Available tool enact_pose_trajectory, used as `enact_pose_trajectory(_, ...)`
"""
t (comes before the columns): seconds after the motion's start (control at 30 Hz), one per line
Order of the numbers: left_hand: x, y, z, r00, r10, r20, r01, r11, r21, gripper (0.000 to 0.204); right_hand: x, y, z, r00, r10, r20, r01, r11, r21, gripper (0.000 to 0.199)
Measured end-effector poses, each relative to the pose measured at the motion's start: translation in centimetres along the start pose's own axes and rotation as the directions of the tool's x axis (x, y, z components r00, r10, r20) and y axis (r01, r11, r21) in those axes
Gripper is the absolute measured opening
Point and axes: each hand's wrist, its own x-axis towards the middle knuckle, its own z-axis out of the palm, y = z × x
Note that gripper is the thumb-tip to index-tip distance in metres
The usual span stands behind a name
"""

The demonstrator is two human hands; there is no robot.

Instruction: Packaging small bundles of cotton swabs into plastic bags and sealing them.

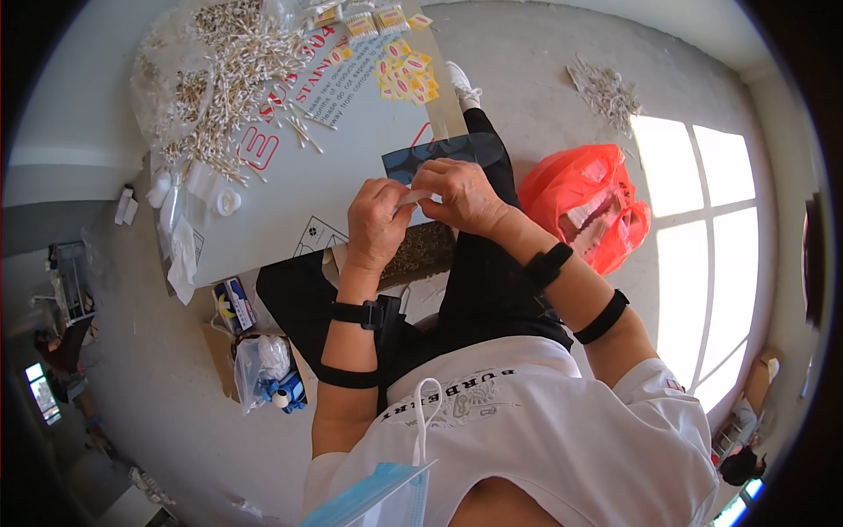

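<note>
Close together at the table's near edge, my left hand point(378, 221) and my right hand point(464, 197) pinch a small piece of thin, whitish see-through plastic point(421, 198) between their fingertips. Whether it is a little bag or a strip, I cannot tell. Just beyond my hands, a dark blue see-through sheet point(399, 163) lies at the table's right corner. Loose cotton swabs point(219, 88) are heaped at the far left, partly in clear plastic. Small yellow printed cards point(407, 73) lie scattered at the far right of the tabletop, near packs of cotton swabs point(376, 23).
The table point(290, 193) has a grey printed top. A white round tub point(228, 202) stands near its left side. On the floor are a red plastic bag point(580, 180) at right, a scrap heap point(606, 90) beyond it, and a cardboard box point(219, 360) at left.
</note>
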Motion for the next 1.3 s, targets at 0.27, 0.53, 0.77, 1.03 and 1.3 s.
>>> enact_pose_trajectory(0.27, -0.7, 0.8, -0.4, 0.998, -0.056, -0.013, 0.055, 0.996, -0.072, 0.029, -0.9, -0.5, -0.5, 0.997, 0.039, -0.07, -0.018, 0.958, 0.285, 0.024)
enact_pose_trajectory(0.53, -0.6, 4.2, -2.5, 0.939, 0.177, -0.295, -0.197, 0.98, -0.037, 0.04, -2.2, -5.1, -2.3, 0.952, 0.214, -0.219, -0.043, 0.801, 0.597, 0.021)
enact_pose_trajectory(0.77, -0.5, 5.4, -4.0, 0.905, 0.268, -0.329, -0.291, 0.956, -0.021, 0.036, -2.4, -6.6, -3.8, 0.947, 0.096, -0.307, 0.074, 0.864, 0.498, 0.018)
enact_pose_trajectory(1.03, -0.6, 6.6, -5.1, 0.914, 0.256, -0.315, -0.282, 0.959, -0.037, 0.023, -2.5, -7.4, -4.5, 0.939, 0.033, -0.343, 0.127, 0.892, 0.434, 0.015)
enact_pose_trajectory(1.3, -0.1, 6.5, -4.7, 0.966, 0.117, -0.232, -0.154, 0.977, -0.148, 0.017, -2.4, -6.8, -3.7, 0.945, 0.141, -0.294, 0.029, 0.861, 0.507, 0.011)
